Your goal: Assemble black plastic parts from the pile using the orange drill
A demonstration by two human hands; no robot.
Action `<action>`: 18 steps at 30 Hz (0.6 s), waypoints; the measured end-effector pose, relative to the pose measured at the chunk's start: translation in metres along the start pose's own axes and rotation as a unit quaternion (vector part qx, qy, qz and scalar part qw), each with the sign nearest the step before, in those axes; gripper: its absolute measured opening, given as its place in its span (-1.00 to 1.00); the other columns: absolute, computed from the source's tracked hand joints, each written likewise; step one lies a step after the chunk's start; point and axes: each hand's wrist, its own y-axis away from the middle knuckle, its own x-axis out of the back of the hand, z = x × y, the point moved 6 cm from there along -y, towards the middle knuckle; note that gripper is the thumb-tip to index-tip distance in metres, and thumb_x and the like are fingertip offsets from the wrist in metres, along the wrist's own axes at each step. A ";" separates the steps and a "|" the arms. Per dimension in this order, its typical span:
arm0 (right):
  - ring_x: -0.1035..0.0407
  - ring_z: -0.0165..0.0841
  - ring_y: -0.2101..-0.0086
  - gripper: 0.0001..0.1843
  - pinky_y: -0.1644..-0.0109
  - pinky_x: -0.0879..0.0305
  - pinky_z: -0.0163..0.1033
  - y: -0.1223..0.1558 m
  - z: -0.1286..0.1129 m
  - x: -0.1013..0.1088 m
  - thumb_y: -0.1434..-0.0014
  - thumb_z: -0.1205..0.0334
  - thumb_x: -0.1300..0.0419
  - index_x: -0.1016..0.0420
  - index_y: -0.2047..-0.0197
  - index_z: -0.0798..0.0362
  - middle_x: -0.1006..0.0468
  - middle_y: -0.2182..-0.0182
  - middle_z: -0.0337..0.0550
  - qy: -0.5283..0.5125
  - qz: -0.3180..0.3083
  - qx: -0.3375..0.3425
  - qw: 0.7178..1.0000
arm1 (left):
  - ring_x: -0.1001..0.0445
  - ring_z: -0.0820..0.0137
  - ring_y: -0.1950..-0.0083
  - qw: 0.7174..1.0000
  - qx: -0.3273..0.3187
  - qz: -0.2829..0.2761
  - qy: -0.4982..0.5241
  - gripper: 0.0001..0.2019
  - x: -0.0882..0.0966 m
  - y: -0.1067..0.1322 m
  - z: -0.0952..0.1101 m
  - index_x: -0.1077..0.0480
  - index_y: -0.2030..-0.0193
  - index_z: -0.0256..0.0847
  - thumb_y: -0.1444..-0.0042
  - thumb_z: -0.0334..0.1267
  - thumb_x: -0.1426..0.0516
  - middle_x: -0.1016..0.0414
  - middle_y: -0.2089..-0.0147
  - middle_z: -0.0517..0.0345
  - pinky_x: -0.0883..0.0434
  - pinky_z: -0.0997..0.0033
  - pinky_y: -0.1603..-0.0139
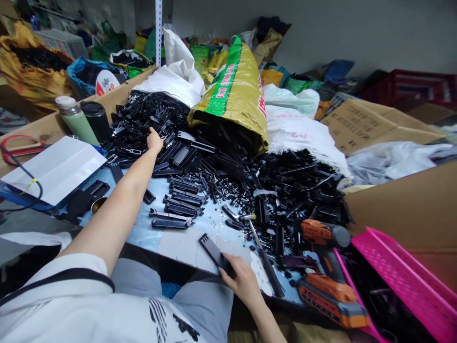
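My left hand (154,140) is stretched far out into a big heap of black plastic parts (150,119), its fingers curled down among them; what they grip is hidden. My right hand (243,281) rests at the near table edge and holds a flat black plastic strip (214,250) by its near end. A row of similar black strips (178,205) lies side by side on the pale blue table top (185,243) between my hands.
A yellow-green woven sack (235,90) spills more black parts. An orange cordless drill (324,267) and a hammer (262,252) lie to the right, beside a pink crate (410,281). Two flasks (85,121), a white sheet (53,166) and cardboard boxes (385,124) surround the table.
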 end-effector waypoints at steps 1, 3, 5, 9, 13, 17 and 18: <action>-0.43 -0.24 0.20 -0.57 0.15 -0.40 -0.14 -0.005 0.001 -0.005 -0.16 0.14 -0.16 -0.34 -0.09 0.04 -0.53 0.18 -0.04 0.009 -0.009 -0.026 1.000 | -0.32 0.13 -0.18 1.000 -0.004 0.008 0.006 -0.43 0.002 0.001 0.001 0.02 -0.17 -0.54 -0.09 -0.45 -0.17 -0.32 -0.08 -0.42 -0.21 0.18 -0.17; -0.41 -0.17 0.16 -0.47 0.11 -0.37 -0.08 -0.020 0.003 -0.014 -0.13 0.03 -0.17 -0.33 -0.13 0.08 -0.51 0.15 0.02 0.007 -0.022 -0.092 0.996 | -0.27 0.13 -0.22 0.999 -0.017 0.036 0.019 -0.44 0.009 0.005 0.006 0.01 -0.21 -0.49 -0.09 -0.52 -0.10 -0.26 -0.15 -0.38 -0.19 0.16 -0.20; -0.41 -0.16 0.18 -0.42 0.10 -0.35 -0.07 -0.037 0.007 -0.024 -0.11 -0.06 -0.16 -0.36 -0.11 0.10 -0.51 0.16 0.04 -0.034 -0.034 -0.168 0.985 | -0.21 0.16 -0.26 0.997 -0.036 0.060 0.044 -0.50 0.017 0.014 0.015 -0.05 -0.21 -0.42 -0.11 -0.53 -0.04 -0.20 -0.21 -0.31 -0.15 0.18 -0.25; -0.41 -0.27 0.31 -0.47 0.18 -0.34 -0.17 -0.062 0.022 -0.042 -0.10 -0.12 -0.11 -0.46 0.04 0.11 -0.53 0.31 -0.08 -0.259 -0.033 -0.297 0.918 | -0.29 0.24 -0.18 0.984 -0.089 0.029 0.150 -0.67 0.027 0.075 0.040 -0.18 -0.09 -0.31 -0.18 -0.42 -0.01 -0.32 -0.08 -0.11 -0.19 0.22 -0.23; -0.42 -0.30 0.39 -0.46 0.32 -0.37 -0.21 -0.065 0.030 -0.049 -0.06 -0.15 -0.14 -0.43 0.05 0.10 -0.49 0.39 -0.14 -0.463 -0.030 -0.360 0.809 | -0.48 0.37 0.28 0.941 -0.166 -0.221 0.196 -0.71 0.029 0.221 0.047 -0.18 -0.07 -0.25 -0.23 -0.24 0.02 -0.42 0.28 0.13 -0.43 0.28 0.12; -0.39 -0.39 0.39 -0.44 0.29 -0.38 -0.25 -0.059 0.022 -0.032 -0.07 -0.07 -0.19 -0.35 -0.09 0.02 -0.46 0.28 -0.15 -0.464 -0.029 -0.285 0.838 | -0.48 0.31 0.17 0.835 -0.277 -0.460 0.121 -0.75 0.030 0.364 0.007 -0.31 0.02 -0.18 -0.19 -0.21 -0.01 -0.48 0.17 0.08 -0.43 0.25 0.08; -0.38 -0.41 0.38 -0.44 0.27 -0.37 -0.26 -0.057 0.017 -0.028 -0.08 -0.04 -0.19 -0.34 -0.11 0.01 -0.45 0.24 -0.14 -0.444 -0.038 -0.254 0.859 | -0.47 0.26 0.07 0.838 -0.287 -0.454 0.097 -0.74 0.032 0.377 -0.007 -0.34 0.03 -0.20 -0.18 -0.20 -0.01 -0.48 0.08 0.01 -0.39 0.20 -0.01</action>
